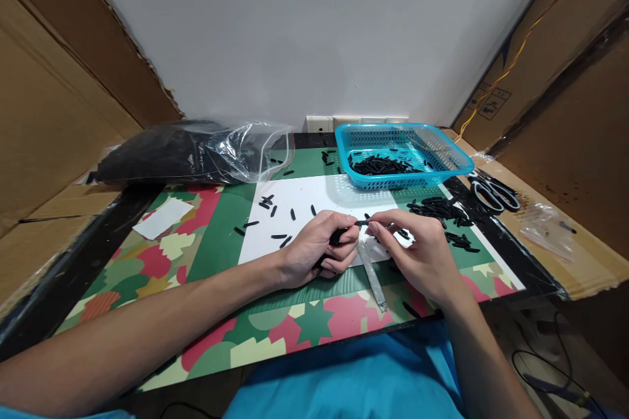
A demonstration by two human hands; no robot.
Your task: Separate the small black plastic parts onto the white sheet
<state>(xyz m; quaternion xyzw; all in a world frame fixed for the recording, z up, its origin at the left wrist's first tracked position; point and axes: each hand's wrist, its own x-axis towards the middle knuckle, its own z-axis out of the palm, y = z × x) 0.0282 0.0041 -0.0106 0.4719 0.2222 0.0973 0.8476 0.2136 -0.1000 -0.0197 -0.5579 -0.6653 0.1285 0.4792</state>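
Observation:
My left hand (327, 245) is closed around several small black pieces, with one black piece (362, 222) sticking out between thumb and forefinger. The tips of my right hand (415, 242) pinch the other end of that piece. Below the fingertips, a narrow wrapped strip (373, 275) lies at a slant on the mat. Loose black pieces (278, 236) are scattered over a white sheet (295, 193) on the left. A heap of similar pieces (437, 207) lies just beyond my right hand.
A blue basket (407, 182) with black pieces stands at the back right, scissors (494, 193) beside it. At the back left lies a plastic bag (191, 150) of black material. Cardboard (39, 65) flanks the table. A small clear bag (545, 229) lies far right.

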